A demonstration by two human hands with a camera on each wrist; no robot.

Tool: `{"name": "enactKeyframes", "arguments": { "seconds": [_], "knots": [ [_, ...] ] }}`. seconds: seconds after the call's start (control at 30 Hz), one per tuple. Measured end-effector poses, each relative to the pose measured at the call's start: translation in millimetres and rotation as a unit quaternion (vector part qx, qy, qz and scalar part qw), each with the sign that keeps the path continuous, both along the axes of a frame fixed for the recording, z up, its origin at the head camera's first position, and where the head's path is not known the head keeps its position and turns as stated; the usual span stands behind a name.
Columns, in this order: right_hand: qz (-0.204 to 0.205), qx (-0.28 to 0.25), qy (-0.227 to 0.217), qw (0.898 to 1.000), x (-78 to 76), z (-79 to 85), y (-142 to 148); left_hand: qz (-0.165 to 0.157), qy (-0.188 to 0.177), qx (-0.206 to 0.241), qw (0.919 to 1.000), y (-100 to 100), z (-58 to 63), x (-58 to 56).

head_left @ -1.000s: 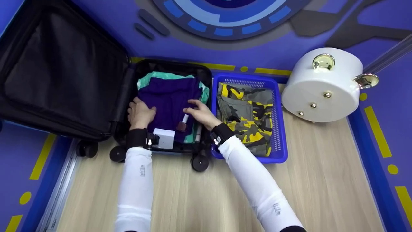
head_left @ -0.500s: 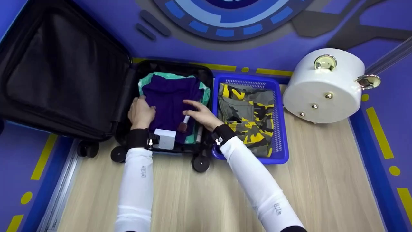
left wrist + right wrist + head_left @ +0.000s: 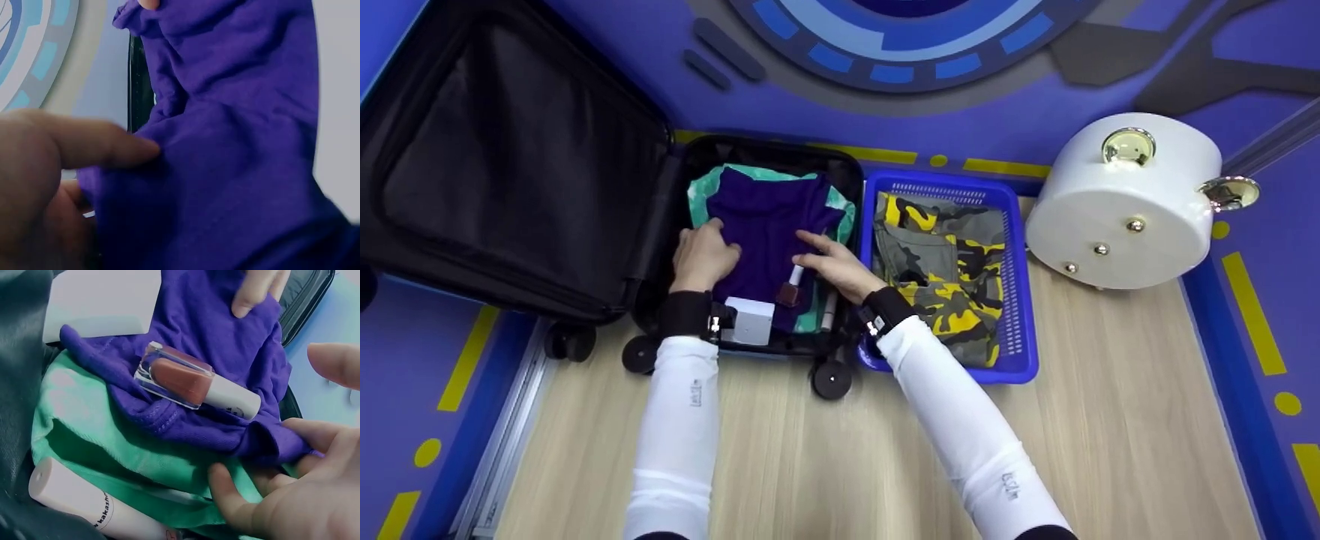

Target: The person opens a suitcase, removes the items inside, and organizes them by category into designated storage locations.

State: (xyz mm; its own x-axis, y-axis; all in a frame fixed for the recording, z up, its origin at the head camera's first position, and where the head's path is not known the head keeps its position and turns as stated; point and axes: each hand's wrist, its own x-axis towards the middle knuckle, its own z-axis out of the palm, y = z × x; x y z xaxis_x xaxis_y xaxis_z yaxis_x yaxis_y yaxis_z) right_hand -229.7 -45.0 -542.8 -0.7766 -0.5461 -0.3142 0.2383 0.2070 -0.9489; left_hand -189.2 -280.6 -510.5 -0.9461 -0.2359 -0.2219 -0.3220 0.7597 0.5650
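Note:
A folded purple garment [image 3: 769, 206] lies on a green-and-white garment [image 3: 699, 191] inside the open black suitcase [image 3: 851, 176]. At its left edge my left hand [image 3: 705, 257] pinches the purple cloth, thumb on top and fingers underneath in the left wrist view. My right hand [image 3: 842, 268] holds its right edge between thumb and fingers, index finger raised clear. On the purple cloth rests a small clear cosmetic bottle [image 3: 177, 379] with brownish-red contents and a white cap. A pale cosmetic tube [image 3: 73, 495] lies beside the green cloth. A white box [image 3: 751, 322] sits near my left wrist.
The suitcase lid [image 3: 525, 165] stands raised on the left. To the right, a blue plastic basket [image 3: 1018, 300] holds yellow-and-grey camouflage clothing [image 3: 952, 262]. Beyond it, a white drum-shaped object [image 3: 1117, 225] with gold fittings stands by the wall.
My left hand has shifted forward and right, and the garment's left edge has drawn inward with it. My right hand stays at the right edge. The whole view has shifted slightly.

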Motion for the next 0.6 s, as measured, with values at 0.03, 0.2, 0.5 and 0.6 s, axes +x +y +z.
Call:
{"name": "enactKeyframes", "arguments": {
  "seconds": [0.03,0.2,0.5,0.6],
  "knots": [
    [0.001,-0.005,-0.001,1.000,0.6,0.7,0.1,-0.005,-0.001,0.003,1.0000,0.4,0.9,-0.8],
    [-0.001,-0.026,0.019,0.999,2.8,5.2,3.0,0.013,0.003,0.029,0.9995,1.4,6.0,-3.0],
    [-0.040,-0.094,0.063,0.993,-1.2,25.9,8.6,0.074,0.085,0.105,0.9880,3.1,27.1,-1.1],
    [-0.061,-0.144,0.062,0.986,-2.4,40.2,11.4,0.083,0.131,0.125,0.9800,6.4,37.1,0.3]
  ]
}}
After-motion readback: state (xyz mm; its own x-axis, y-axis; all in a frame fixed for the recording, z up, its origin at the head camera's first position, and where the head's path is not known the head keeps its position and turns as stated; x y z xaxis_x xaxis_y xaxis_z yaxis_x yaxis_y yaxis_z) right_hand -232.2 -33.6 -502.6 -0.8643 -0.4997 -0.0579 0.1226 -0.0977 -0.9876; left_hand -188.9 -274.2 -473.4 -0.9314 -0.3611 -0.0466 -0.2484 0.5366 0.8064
